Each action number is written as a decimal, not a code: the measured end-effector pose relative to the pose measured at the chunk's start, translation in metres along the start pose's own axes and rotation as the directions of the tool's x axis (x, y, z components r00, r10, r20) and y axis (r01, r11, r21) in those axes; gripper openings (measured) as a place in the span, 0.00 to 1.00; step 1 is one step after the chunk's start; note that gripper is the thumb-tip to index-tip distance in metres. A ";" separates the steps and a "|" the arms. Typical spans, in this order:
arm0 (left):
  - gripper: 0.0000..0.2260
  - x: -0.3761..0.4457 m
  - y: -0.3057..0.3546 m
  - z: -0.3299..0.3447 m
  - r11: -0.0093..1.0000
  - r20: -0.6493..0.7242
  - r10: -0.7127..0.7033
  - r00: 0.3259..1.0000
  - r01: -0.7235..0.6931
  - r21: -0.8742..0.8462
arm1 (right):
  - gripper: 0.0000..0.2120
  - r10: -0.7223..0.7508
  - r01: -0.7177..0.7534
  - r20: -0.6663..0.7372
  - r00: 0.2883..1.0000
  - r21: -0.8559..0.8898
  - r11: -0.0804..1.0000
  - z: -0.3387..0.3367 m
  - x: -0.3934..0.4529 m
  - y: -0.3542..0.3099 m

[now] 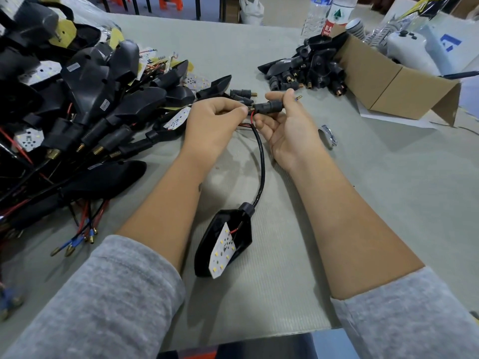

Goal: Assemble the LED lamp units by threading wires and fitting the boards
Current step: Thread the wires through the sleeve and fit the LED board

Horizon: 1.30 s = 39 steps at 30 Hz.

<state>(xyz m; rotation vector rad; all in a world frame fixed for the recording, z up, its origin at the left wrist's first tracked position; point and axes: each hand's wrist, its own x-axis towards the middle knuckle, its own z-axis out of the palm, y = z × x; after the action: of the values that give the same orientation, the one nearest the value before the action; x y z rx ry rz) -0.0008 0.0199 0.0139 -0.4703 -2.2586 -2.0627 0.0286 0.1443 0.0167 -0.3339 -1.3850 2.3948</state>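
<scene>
A black lamp housing (234, 229) lies on the table between my forearms, with a white LED board (222, 251) tilted in its opening. A black cable (261, 167) with red wire runs from the housing up to my hands. My right hand (287, 125) grips a black stem connector (267, 107), and a brass-tipped wire end (298, 97) sticks out past its fingers. My left hand (215, 120) pinches the wire where it enters the connector's left end.
A large pile of black lamp units (77, 104) with boards and wires covers the left side. Loose black stems (308, 71) lie beside a cardboard box (383, 81) at the back right. Water bottles (329, 14) stand behind. A metal ring (328, 134) lies right of my hand.
</scene>
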 end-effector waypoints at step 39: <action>0.05 0.009 -0.008 -0.001 0.970 -0.075 -0.123 0.990 0.104 -0.221 | 0.05 0.020 -0.032 0.120 0.993 0.098 0.995 0.004 -0.005 -0.001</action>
<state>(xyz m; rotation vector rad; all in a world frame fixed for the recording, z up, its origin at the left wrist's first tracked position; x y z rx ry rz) -0.0111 0.0197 0.0088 -0.2571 -2.0679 -2.3488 0.0319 0.1395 0.0194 -0.1861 -1.3111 2.5314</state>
